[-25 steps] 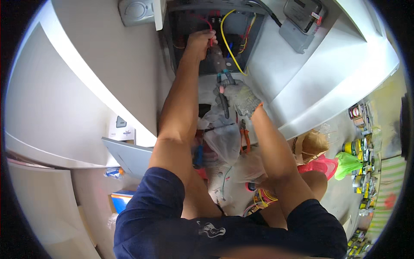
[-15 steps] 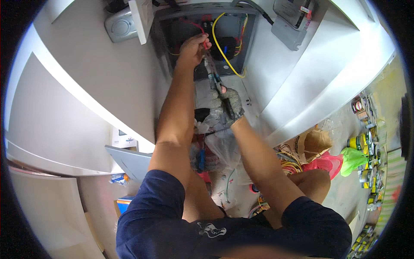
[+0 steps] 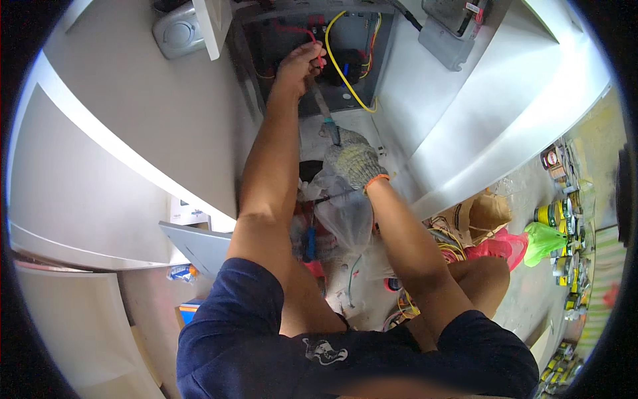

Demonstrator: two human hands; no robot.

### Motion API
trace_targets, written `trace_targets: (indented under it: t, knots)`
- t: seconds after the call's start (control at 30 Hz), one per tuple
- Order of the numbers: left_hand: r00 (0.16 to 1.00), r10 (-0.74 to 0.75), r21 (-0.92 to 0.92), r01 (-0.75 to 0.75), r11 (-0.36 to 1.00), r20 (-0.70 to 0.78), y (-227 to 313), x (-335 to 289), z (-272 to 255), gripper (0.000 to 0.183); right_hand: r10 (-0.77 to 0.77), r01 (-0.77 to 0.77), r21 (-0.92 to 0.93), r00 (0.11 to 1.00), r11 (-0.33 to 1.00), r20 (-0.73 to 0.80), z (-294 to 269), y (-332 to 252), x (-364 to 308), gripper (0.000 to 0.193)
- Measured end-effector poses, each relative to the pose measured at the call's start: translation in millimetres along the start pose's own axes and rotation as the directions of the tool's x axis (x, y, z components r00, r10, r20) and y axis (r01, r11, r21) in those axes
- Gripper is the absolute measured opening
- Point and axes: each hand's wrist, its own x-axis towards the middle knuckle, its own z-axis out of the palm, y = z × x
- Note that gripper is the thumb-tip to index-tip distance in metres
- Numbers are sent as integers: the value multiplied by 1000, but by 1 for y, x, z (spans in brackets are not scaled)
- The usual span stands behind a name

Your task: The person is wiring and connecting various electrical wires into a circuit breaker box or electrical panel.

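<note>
My bare left hand point(image 3: 297, 68) pinches a red wire point(image 3: 320, 61) inside the open grey electrical box point(image 3: 302, 50). My right hand point(image 3: 351, 158), in a grey knitted glove, is closed round the handles of long metal pliers point(image 3: 319, 102). Their shaft points up at the box, with the tip beside or behind the fingers of my left hand; whether it touches the wire I cannot tell. A yellow wire point(image 3: 331, 61) loops out of the box, right of my left hand. Behind it sits a black block point(image 3: 347, 64) with thin wires.
White panels point(image 3: 166, 126) flank the box on both sides. Clear plastic point(image 3: 345, 216) lies below my right hand. At the right are coiled wires point(image 3: 446, 245), a brown paper bag point(image 3: 488, 216), a pink bag point(image 3: 500, 250), a green bag point(image 3: 545, 243) and several cans point(image 3: 548, 214).
My right hand has turned over, so the back of the glove now faces up and the pliers show edge-on. My left hand keeps its pinch on the red wire, slightly higher in view.
</note>
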Motion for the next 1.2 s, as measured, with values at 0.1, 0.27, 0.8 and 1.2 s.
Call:
trace_targets:
  t: [0.1, 0.27, 0.8, 1.2]
  knots:
    - [1000, 6, 113, -4, 994, -11, 3, -3, -2, 24, 19, -20, 19, 999, 1000, 47, 1, -21, 5, 37]
    - [1000, -11, 6, 11, 1000, -26, 2, -4, 1, 20, 116, -122, 129, 992, 984, 52, 3, -39, 13, 38]
    - [1000, 2, -111, 0, 994, 14, -9, 9, 0, 12, 177, -175, 133, 984, 976, -4, 3, -54, 15, 40]
    - [998, 42, -144, -34, 989, 53, -11, 11, 2, 11, 250, -242, 234, 968, 942, -6, -3, -72, 14, 41]
